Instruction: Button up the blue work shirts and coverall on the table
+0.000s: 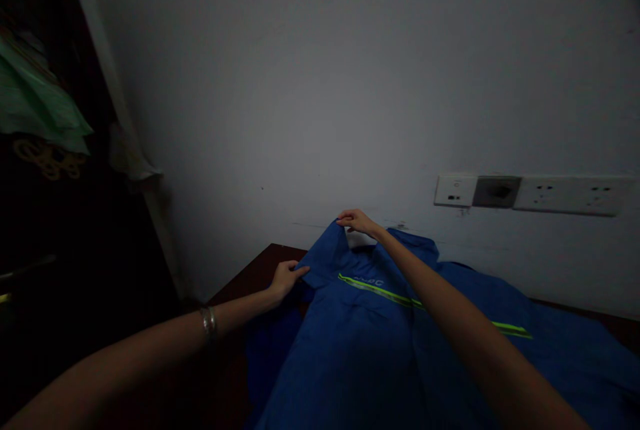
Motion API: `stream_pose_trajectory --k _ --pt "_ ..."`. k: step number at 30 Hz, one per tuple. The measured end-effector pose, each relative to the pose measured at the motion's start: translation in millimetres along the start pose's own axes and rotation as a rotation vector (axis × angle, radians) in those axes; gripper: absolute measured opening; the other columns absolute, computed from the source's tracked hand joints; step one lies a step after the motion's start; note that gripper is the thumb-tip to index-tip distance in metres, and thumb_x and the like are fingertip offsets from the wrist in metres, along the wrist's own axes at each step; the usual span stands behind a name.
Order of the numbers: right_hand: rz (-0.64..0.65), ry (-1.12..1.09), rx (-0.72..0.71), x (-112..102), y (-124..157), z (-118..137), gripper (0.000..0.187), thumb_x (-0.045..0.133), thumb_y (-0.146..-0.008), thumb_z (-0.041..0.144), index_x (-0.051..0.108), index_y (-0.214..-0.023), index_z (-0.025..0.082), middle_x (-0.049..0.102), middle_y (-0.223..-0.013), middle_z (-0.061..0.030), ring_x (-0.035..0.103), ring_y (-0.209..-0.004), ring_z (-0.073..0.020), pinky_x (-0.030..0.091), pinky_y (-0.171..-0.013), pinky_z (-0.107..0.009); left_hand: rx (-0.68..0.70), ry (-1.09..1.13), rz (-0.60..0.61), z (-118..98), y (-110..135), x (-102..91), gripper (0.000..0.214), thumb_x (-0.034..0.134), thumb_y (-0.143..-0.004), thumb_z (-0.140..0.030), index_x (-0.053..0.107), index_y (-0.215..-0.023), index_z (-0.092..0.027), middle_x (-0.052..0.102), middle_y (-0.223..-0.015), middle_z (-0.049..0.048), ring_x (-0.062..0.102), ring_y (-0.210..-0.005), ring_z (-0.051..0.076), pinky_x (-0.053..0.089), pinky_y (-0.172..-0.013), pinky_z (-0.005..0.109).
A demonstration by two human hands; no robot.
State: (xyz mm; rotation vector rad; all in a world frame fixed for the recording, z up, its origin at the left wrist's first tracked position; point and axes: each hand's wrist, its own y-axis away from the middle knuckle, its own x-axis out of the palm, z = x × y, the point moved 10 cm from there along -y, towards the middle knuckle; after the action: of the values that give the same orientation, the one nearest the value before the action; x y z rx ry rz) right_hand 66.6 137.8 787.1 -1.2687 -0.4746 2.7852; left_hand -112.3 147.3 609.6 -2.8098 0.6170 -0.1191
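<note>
A blue jacket with a yellow-green reflective stripe across its chest lies spread over a dark table. At its left shoulder area, my left hand pinches the edge of the cloth, fingers closed. My right hand grips a raised corner of the same jacket a little higher and farther back, near the wall. Between the two hands the cloth is pulled up into a taut flap. The jacket's collar stands up to the right of my right hand. My right forearm hides part of the stripe and front.
Behind the dark reddish table rises a plain pale wall. A row of switches and sockets is set in it at right. A dark cabinet with light green cloth hanging on it stands at left.
</note>
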Motion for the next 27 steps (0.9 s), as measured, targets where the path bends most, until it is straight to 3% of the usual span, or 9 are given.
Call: stream_pose_trajectory --k 6,11,23,27 --pt "-0.013 0.145 -0.049 -3.0 -0.3 -2.0 0.021 0.054 -0.070 0.026 0.063 -0.081 0.010 0.062 -0.071 -0.0034 0.050 -0.059 -0.0094 0.040 -0.051 -0.019 0.076 0.102 0.014 -15.8 13.6 7.8 0.043 0.055 -0.066 -0.053 0.060 -0.071 -0.010 0.059 -0.065 0.0032 0.053 -0.058 0.012 0.042 -0.056 0.022" --pt "-0.038 0.287 -0.081 -5.4 -2.2 -6.3 0.013 0.058 -0.066 0.019 0.065 -0.072 0.010 0.063 -0.067 -0.0040 0.052 -0.061 -0.0114 0.040 -0.059 -0.022 0.109 0.026 0.088 -22.7 21.6 20.3 0.040 0.052 -0.069 -0.049 0.062 -0.072 -0.010 0.061 -0.067 0.0042 0.055 -0.064 0.014 0.043 -0.061 0.024" --pt "-0.059 0.395 -0.085 -3.5 5.0 -8.7 0.014 0.057 -0.068 0.015 0.066 -0.079 0.013 0.065 -0.079 -0.0049 0.056 -0.073 -0.0129 0.042 -0.069 -0.022 0.141 -0.109 -0.021 -22.7 20.2 5.4 0.027 0.058 -0.066 -0.036 0.064 -0.070 -0.010 0.064 -0.071 0.0070 0.057 -0.067 0.017 0.042 -0.063 0.025" --pt "-0.051 0.363 -0.008 -1.4 6.8 -15.2 0.017 0.053 -0.072 0.016 0.064 -0.084 0.013 0.063 -0.075 -0.0046 0.055 -0.063 -0.0108 0.044 -0.058 -0.020 0.133 -0.125 0.016 -18.8 20.3 7.3 0.034 0.053 -0.070 -0.041 0.065 -0.074 -0.010 0.064 -0.071 0.0064 0.057 -0.067 0.017 0.042 -0.061 0.025"
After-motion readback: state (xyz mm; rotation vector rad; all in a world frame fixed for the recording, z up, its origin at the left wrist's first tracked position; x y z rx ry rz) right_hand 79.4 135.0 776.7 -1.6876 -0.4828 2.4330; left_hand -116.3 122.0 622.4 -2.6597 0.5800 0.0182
